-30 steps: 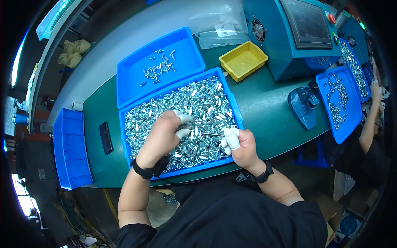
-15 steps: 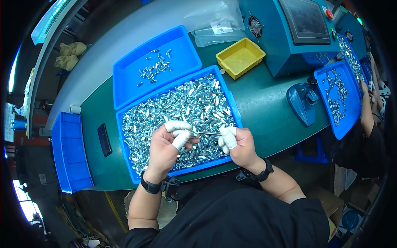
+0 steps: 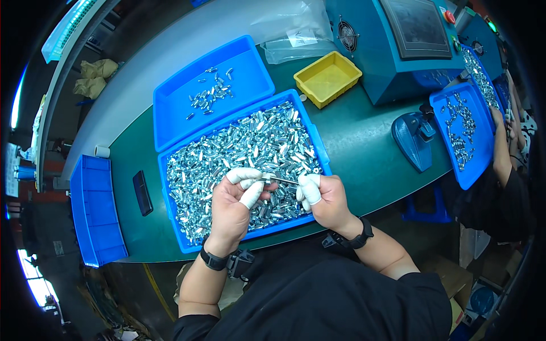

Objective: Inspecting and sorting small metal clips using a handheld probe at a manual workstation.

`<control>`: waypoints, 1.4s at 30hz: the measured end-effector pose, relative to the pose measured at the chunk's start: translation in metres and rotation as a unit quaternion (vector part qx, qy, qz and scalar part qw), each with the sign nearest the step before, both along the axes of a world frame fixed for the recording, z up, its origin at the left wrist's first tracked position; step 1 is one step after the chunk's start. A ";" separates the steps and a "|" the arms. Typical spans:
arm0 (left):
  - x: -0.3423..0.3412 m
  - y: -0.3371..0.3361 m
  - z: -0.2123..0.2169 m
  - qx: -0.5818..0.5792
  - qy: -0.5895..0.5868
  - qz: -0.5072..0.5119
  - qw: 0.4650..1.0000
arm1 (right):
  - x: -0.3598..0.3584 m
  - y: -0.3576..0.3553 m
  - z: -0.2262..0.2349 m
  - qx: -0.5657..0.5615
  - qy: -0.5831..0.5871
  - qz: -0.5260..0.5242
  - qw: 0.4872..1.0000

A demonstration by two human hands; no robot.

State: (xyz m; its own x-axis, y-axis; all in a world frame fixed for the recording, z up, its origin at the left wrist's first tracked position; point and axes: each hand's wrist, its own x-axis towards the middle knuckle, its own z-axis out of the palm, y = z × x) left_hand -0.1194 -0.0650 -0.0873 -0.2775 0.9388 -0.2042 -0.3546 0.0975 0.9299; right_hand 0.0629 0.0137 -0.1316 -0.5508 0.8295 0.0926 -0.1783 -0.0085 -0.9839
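— While you hold that thin metal pin (image 3: 280, 180) over the full tray (image 3: 176, 167), tell me how your fingers sit.

— Your left hand (image 3: 232, 206) has its capped fingers (image 3: 243, 175) closed on one end of the pin, and your right hand (image 3: 325, 200) pinches the other end between its capped fingers (image 3: 310, 187). The pin spans the gap between them, level, just above the heap.

— And what lies below your fingers?

— A dense pile of small silvery metal parts (image 3: 250, 148), filling the near blue tray almost wall to wall. Beyond your fingers, touching that tray's far edge, sits a second blue tray (image 3: 170, 96) with only a small scatter of the same parts (image 3: 210, 94) in it.

— So how far along are you?

— By my judgement, early. Few pieces lie in the far tray, while the heap under your fingers looks barely reduced. Most of the sorting seems left to do.

— Anything else about?

— To the right of your fingers and farther off, a yellow bin (image 3: 329, 78) stands on the green bench (image 3: 364, 142), apparently empty. Left of your fingers, a dark flat device (image 3: 142, 193) lies on the bench, with another blue tray (image 3: 91, 210) at its edge. A co-worker's arm (image 3: 500, 153) reaches toward a further parts tray (image 3: 449, 165) far to the right.
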 end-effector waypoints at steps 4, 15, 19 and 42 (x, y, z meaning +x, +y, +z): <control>-0.001 -0.001 -0.001 -0.004 -0.003 0.016 1.000 | -0.001 -0.001 0.002 -0.028 0.002 -0.003 1.000; -0.011 -0.004 0.006 0.000 0.090 -0.031 0.995 | -0.001 0.000 0.002 0.019 -0.024 0.018 0.999; -0.008 -0.005 0.006 0.019 0.083 -0.039 0.996 | -0.004 -0.001 0.001 0.026 -0.016 0.019 0.999; 0.012 0.007 0.014 0.127 0.397 -0.041 0.908 | -0.009 -0.010 0.007 -0.044 -0.001 0.051 0.998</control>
